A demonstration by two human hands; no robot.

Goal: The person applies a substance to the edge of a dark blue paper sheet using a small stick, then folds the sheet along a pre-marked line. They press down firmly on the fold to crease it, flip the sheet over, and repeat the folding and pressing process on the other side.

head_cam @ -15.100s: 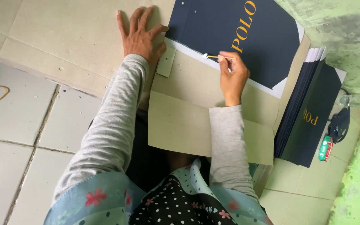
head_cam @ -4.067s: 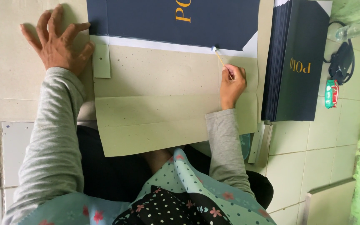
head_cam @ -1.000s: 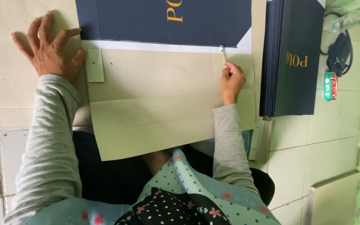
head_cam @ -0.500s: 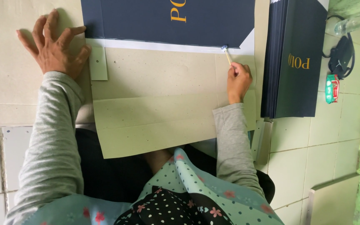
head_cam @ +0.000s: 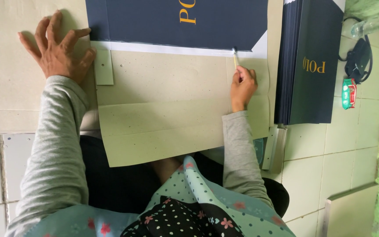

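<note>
We see the left hand (head_cam: 60,48) spread flat on the pale grey cardboard panel (head_cam: 167,105), pinning it; the right hand (head_cam: 243,85) pinches a thin brush (head_cam: 235,56), tip on the white margin of the dark navy printed sheet (head_cam: 176,22); a stack of identical sheets (head_cam: 308,66) lies beside it

Floor-level craft workshop, tiled floor (head_cam: 316,171), stacked navy printed sheets (head_cam: 305,66), grey cardboard (head_cam: 163,114)
</note>
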